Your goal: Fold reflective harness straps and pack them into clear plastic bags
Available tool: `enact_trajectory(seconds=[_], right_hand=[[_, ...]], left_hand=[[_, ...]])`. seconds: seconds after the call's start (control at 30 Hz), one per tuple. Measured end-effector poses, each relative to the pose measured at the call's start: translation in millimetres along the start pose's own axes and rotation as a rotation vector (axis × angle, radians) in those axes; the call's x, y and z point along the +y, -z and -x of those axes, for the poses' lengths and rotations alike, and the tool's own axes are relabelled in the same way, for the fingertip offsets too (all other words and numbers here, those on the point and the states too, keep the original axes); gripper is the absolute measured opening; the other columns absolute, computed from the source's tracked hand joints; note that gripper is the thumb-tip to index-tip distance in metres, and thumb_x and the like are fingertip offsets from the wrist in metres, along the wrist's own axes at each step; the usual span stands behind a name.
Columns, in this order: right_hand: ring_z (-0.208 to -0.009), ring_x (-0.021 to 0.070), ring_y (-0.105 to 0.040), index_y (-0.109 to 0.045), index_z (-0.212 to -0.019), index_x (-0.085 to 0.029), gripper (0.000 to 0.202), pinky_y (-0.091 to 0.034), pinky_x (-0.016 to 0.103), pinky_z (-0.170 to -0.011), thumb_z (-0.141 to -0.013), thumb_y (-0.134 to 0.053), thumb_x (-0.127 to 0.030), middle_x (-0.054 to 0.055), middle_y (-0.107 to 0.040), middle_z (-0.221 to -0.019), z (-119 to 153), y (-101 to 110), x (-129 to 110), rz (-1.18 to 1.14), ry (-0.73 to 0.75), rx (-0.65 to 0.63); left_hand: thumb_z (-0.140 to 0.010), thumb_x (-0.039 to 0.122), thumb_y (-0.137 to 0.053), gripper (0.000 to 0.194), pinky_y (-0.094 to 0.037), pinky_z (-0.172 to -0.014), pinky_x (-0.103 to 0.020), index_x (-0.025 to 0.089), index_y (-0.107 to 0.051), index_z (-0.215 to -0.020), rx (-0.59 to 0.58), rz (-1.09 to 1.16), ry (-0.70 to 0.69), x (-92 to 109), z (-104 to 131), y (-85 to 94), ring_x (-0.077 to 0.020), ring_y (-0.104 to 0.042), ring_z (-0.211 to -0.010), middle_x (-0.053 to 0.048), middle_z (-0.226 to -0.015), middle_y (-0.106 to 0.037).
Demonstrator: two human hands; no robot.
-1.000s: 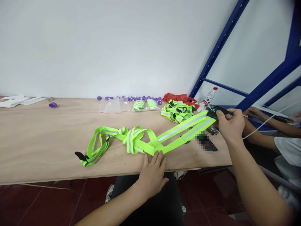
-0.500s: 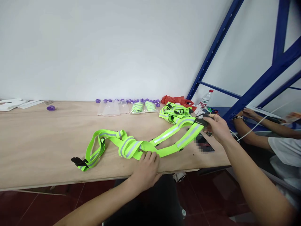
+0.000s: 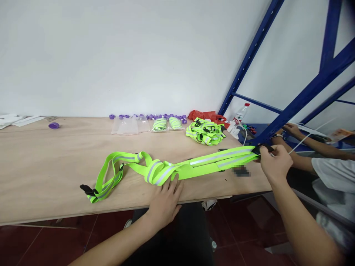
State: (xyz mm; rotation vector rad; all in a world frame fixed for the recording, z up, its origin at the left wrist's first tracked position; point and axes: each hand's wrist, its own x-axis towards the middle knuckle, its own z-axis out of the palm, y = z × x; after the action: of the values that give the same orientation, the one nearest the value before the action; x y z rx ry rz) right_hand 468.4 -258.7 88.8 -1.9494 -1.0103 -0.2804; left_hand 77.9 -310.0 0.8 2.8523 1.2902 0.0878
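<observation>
A neon yellow-green reflective strap (image 3: 163, 172) with silver stripes lies across the wooden table, looped and bunched in the middle. Its left end forms a loose loop with a black clip (image 3: 88, 190). My right hand (image 3: 275, 162) is closed on the black piece at the strap's right end, holding it a little above the table. Between that hand and the bunch, two bands run side by side, nearly straight. My left hand (image 3: 166, 201) lies flat at the table's front edge, its outstretched fingertips touching the lower side of the bunched part.
Behind the strap sit a heap of similar straps (image 3: 205, 132), two bagged ones (image 3: 167, 123), clear bags (image 3: 127, 126) and several purple rolls (image 3: 163, 116). A bottle (image 3: 241, 113), a red bag (image 3: 208, 116) and a blue frame (image 3: 249, 59) stand right. Another person's arms (image 3: 294, 151) are beyond.
My right hand has moved right and slightly down, drawing the two bands straighter and closer together. My left hand's fingers have straightened and slid slightly left and down.
</observation>
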Motion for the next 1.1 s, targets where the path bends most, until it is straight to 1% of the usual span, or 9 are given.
enact_trajectory(seconds=[0.1, 0.2, 0.3, 0.47, 0.6, 0.77, 0.9, 1.0, 1.1], right_hand=[[-0.088, 0.0271, -0.067, -0.046, -0.071, -0.024, 0.020, -0.049, 0.039, -0.082, -0.087, -0.055, -0.030, 0.015, -0.072, -0.091, 21, -3, -2, 0.122, 0.344, 0.064], [-0.102, 0.0289, -0.065, -0.054, -0.071, -0.023, 0.018, -0.047, 0.041, -0.090, -0.089, -0.055, -0.025, 0.014, -0.074, -0.108, 62, -15, -12, 0.192, 0.988, -0.208], [-0.102, 0.0284, -0.065, -0.063, -0.084, -0.022, 0.007, -0.047, 0.041, -0.090, -0.087, -0.059, -0.018, 0.010, -0.075, -0.110, 100, -29, -21, 0.222, 1.227, -0.457], [-0.104, 0.0280, -0.066, -0.064, -0.085, -0.024, 0.017, -0.049, 0.040, -0.087, -0.091, -0.061, -0.039, 0.010, -0.072, -0.112, 103, -40, -36, 0.043, 1.094, -0.671], [-0.102, 0.0265, -0.065, -0.066, -0.095, -0.021, 0.020, -0.048, 0.038, -0.090, -0.096, -0.052, -0.036, 0.011, -0.071, -0.106, 85, -69, -95, -0.089, 0.828, -0.735], [-0.091, 0.0202, -0.066, -0.071, -0.103, -0.018, 0.028, -0.049, 0.027, -0.078, -0.077, -0.072, -0.026, 0.006, -0.074, -0.106, 109, -131, -196, -0.054, 0.852, -1.360], [-0.066, 0.0132, -0.061, -0.075, -0.085, -0.019, 0.014, -0.043, 0.021, -0.059, -0.072, -0.071, -0.019, -0.003, -0.073, -0.076, 131, -154, -228, 0.002, 0.933, -1.630], [-0.061, 0.0116, -0.055, -0.071, -0.074, -0.016, 0.005, -0.037, 0.021, -0.056, -0.070, -0.069, -0.015, -0.003, -0.067, -0.068, 128, -156, -231, 0.053, 0.960, -1.648], [-0.060, 0.0118, -0.049, -0.065, -0.071, -0.016, 0.005, -0.031, 0.023, -0.055, -0.075, -0.062, -0.015, -0.002, -0.062, -0.067, 115, -154, -234, 0.077, 0.962, -1.517]], left_hand=[[-0.090, 0.044, -0.062, 0.080, -0.029, -0.115, -0.058, 0.017, -0.029, -0.157, 0.026, -0.014, 0.011, -3, 3, -3.7, -0.0430, -0.026, -0.148, -0.021, -0.165, -0.020], [-0.091, 0.045, -0.061, 0.074, -0.027, -0.115, -0.059, 0.016, -0.035, -0.154, 0.033, -0.002, 0.009, -2, 3, -1.8, -0.0446, -0.028, -0.147, -0.023, -0.163, -0.024], [-0.092, 0.045, -0.059, 0.072, -0.029, -0.114, -0.059, 0.018, -0.034, -0.154, 0.044, 0.014, 0.009, -2, 2, 0.7, -0.0448, -0.031, -0.146, -0.022, -0.162, -0.028], [-0.093, 0.042, -0.057, 0.076, -0.028, -0.116, -0.054, 0.011, -0.028, -0.156, 0.057, 0.026, 0.012, -4, 2, -0.9, -0.0409, -0.031, -0.147, -0.024, -0.161, -0.028], [-0.093, 0.042, -0.057, 0.074, -0.026, -0.117, -0.051, 0.006, -0.032, -0.153, 0.039, 0.059, 0.014, -6, 1, 1.3, -0.0399, -0.030, -0.147, -0.025, -0.162, -0.027], [-0.092, 0.039, -0.056, 0.074, -0.030, -0.114, -0.057, 0.012, -0.030, -0.155, 0.013, 0.119, 0.051, -4, 1, 7.3, -0.0384, -0.031, -0.146, -0.021, -0.161, -0.032], [-0.090, 0.037, -0.056, 0.073, -0.037, -0.109, -0.060, 0.017, -0.030, -0.156, 0.004, 0.167, 0.100, -3, 1, 8.3, -0.0378, -0.032, -0.145, -0.018, -0.160, -0.034], [-0.090, 0.037, -0.056, 0.073, -0.038, -0.108, -0.059, 0.016, -0.030, -0.155, 0.004, 0.175, 0.102, -4, 1, 9.9, -0.0379, -0.032, -0.145, -0.018, -0.160, -0.034], [-0.091, 0.038, -0.056, 0.072, -0.034, -0.110, -0.064, 0.015, -0.031, -0.155, 0.015, 0.157, 0.088, -3, 2, 13.1, -0.0383, -0.032, -0.144, -0.019, -0.159, -0.036]])
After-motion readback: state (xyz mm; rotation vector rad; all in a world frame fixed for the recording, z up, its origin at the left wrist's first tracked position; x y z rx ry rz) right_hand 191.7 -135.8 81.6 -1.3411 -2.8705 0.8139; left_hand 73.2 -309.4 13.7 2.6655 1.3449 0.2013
